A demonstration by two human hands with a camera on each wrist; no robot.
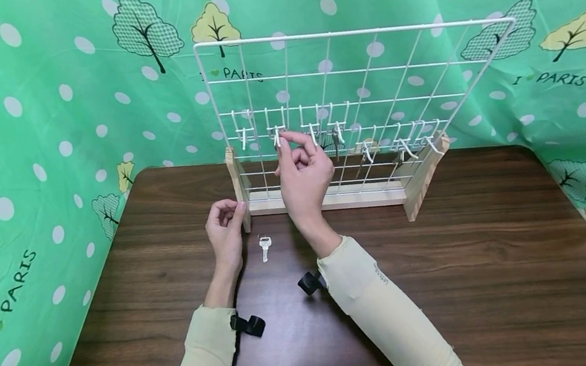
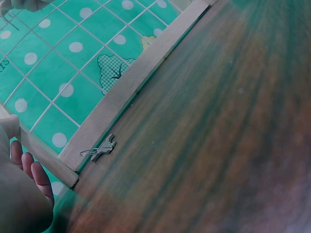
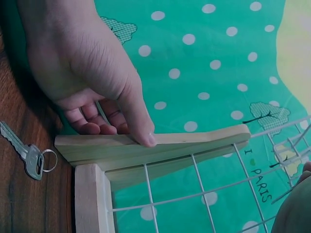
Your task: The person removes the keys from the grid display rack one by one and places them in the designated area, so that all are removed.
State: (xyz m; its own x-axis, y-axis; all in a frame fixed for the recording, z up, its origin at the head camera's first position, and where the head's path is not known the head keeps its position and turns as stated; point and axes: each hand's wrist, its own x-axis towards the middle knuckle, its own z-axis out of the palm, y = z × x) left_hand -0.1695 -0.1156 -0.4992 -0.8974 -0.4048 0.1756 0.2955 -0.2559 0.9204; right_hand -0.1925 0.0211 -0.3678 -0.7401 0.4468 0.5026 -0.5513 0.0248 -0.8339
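Observation:
My left hand point(image 1: 226, 233) grips the rack's left wooden side panel point(image 3: 160, 150), thumb on its front edge and fingers curled behind. The panel supports a white wire grid rack point(image 1: 361, 69). My right hand point(image 1: 305, 172) is raised to the grid's second hook point(image 1: 276, 129) from the left. Its thumb and index finger pinch what looks like a small metal ring there; the hand hides most of it. On the table near the left hand lies a silver key point(image 1: 265, 248) with a ring, also seen as a key point(image 2: 103, 148) in the left wrist view.
Farther right on the grid, several white hooks stick out, with a key point(image 1: 335, 139) hanging on one and another key point(image 1: 365, 153) beside it. A wooden side panel point(image 1: 427, 179) holds up the right end. Green dotted cloth point(image 1: 64, 115) surrounds the brown table point(image 1: 509, 277).

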